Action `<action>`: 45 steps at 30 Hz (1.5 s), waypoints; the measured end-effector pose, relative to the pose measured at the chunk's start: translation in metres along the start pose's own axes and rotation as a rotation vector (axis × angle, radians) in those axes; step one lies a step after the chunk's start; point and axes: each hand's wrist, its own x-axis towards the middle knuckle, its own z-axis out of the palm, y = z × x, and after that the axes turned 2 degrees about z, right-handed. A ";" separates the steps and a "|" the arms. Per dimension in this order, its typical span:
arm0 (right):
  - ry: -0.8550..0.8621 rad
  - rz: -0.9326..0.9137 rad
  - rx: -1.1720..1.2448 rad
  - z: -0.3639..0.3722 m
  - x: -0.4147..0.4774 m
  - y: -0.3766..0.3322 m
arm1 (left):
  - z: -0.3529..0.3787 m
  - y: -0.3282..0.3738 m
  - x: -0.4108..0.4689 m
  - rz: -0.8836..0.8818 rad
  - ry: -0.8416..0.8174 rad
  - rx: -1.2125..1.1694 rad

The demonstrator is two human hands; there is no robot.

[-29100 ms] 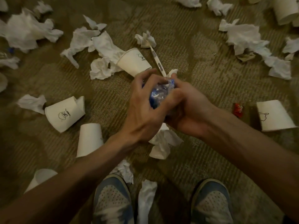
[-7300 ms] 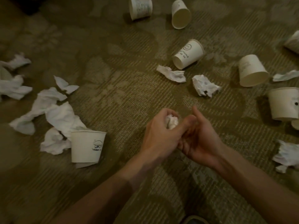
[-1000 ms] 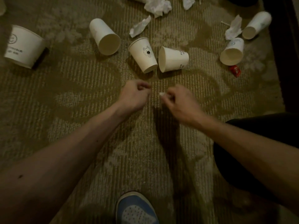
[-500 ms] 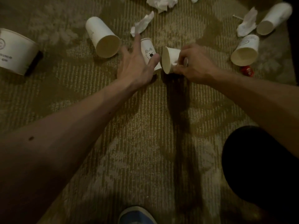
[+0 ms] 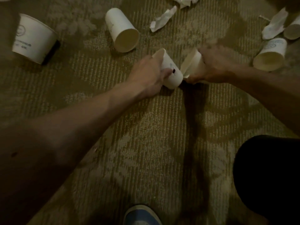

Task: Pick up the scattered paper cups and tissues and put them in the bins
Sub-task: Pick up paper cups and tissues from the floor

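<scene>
1. Centrally, the printed paper cup [image 5: 172, 73]: white, tilted over the carpet, with a small dark print on its side. The left hand [image 5: 150, 73] grips it, fingers curled round its wall and the thumb lying next to the print.
2. Second paper cup [image 5: 194, 61]: just right of the first, with its open mouth turned toward it. The right hand [image 5: 215, 65] holds it with fingers wrapped round the wall. The hand is motion-blurred, so the exact finger placing cannot be told. The two cups are very close at their lower ends, but contact cannot be told.
3. Tall cup [image 5: 121, 28]: lies on its side beyond the left hand, apart from it, mouth toward the viewer.
4. Wide cup [image 5: 32, 36]: far left, on its side, with a dark object [image 5: 52, 51] against its lower edge that is too dim to identify.
5. Lettered cup [image 5: 271, 56]: on its side near the right hand, mouth toward the viewer. An edge cup [image 5: 292, 29] lies beyond it.
6. Tissues: a crumpled strip [image 5: 162, 18] lies beyond the held cups. A larger tissue [image 5: 274, 24] lies beside the edge cup. A top tissue [image 5: 185, 0] is cut off by the frame.
7. Surroundings: patterned olive carpet [image 5: 146, 127], a blue shoe toe [image 5: 141, 215] at the bottom edge, and a dark-clothed knee [image 5: 267, 176] at lower right.
</scene>
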 end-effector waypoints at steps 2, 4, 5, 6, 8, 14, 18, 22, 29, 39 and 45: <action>-0.090 -0.035 0.225 0.007 -0.011 -0.006 | -0.014 -0.004 -0.020 0.081 -0.070 0.027; -0.151 -0.052 0.455 0.014 -0.023 -0.020 | -0.035 -0.014 -0.047 0.112 -0.163 0.011; -0.162 -0.025 0.605 0.019 -0.031 -0.033 | -0.047 -0.022 -0.064 0.106 -0.202 -0.001; -0.174 0.019 0.772 0.024 -0.040 -0.049 | -0.060 -0.034 -0.081 0.086 -0.230 0.000; -0.273 0.082 1.076 0.034 -0.059 -0.080 | -0.085 -0.056 -0.120 0.032 -0.245 0.023; -0.833 -0.010 1.382 0.079 -0.130 -0.194 | -0.142 -0.104 -0.246 -0.221 -0.083 -0.117; -1.113 -0.196 1.441 0.104 -0.179 -0.282 | -0.159 -0.127 -0.327 -0.391 0.211 -0.272; -1.261 -0.314 1.415 0.126 -0.220 -0.351 | -0.158 -0.149 -0.399 -0.577 0.603 -0.514; -1.256 -0.274 1.066 0.168 -0.268 -0.400 | -0.120 -0.194 -0.495 -0.681 0.843 -1.142; -0.995 -0.207 0.927 0.196 -0.270 -0.411 | -0.077 -0.269 -0.550 -0.842 0.662 -0.935; -0.910 -0.309 0.797 0.197 -0.265 -0.465 | -0.084 -0.313 -0.541 -0.745 0.438 -0.904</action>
